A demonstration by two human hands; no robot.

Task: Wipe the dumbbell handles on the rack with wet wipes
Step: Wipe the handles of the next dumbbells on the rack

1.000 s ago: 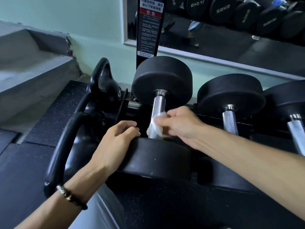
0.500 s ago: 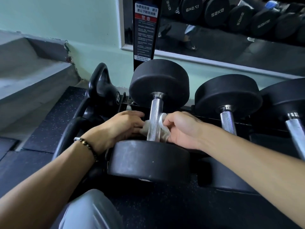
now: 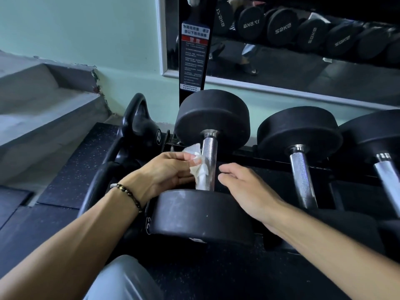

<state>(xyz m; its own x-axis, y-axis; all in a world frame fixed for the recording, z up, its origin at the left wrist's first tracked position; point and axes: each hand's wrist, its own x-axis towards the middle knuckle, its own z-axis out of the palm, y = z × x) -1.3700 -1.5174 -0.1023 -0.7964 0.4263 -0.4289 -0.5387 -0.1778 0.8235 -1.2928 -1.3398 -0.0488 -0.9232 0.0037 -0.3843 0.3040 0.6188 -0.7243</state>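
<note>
Left hand (image 3: 166,169), beaded bracelet (image 3: 129,194) at the wrist, pinches a crumpled white wet wipe (image 3: 198,164) in its fingertips. The wipe presses against the left side of the knurled chrome dumbbell handle (image 3: 209,161), trailing down it toward the near weight head. Right hand (image 3: 242,187) sits just right of the same handle, fingers loosely extended and holding nothing, palm edge resting by the near black head (image 3: 201,215); fingertips near the handle, contact unclear.

This dumbbell lies on the rack (image 3: 270,167), leftmost of the row. Two more dumbbells rest to its right, second handle (image 3: 302,176) and third handle (image 3: 387,176), well apart from both hands.

Black kettlebells (image 3: 140,126) stand on the floor left of the rack. Mirror (image 3: 303,66) on the wall behind.
</note>
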